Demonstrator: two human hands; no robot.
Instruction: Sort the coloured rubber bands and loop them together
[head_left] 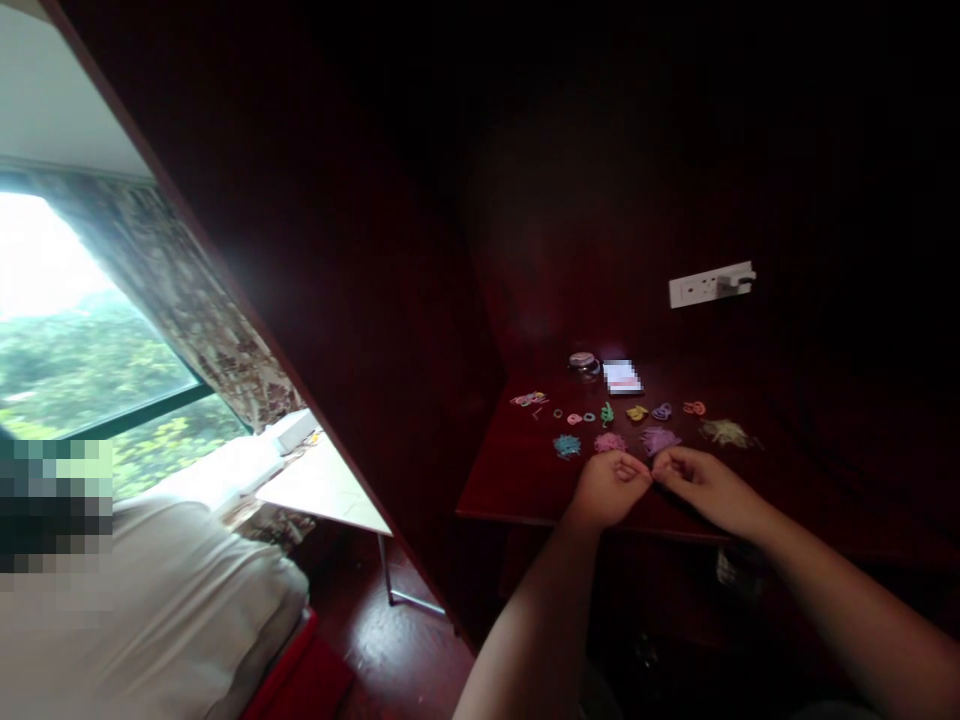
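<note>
Right of centre, your left hand [613,486] and right hand [691,478] meet at the fingertips, fingers pinched; whatever they pinch is too small to tell. Just beyond: pink pile [610,442], purple pile [660,441], on desk [517,485].

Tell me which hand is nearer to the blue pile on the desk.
Left. The left hand is just right of the blue pile, slightly closer to the wearer; the right hand is farther right, beyond it.
</note>
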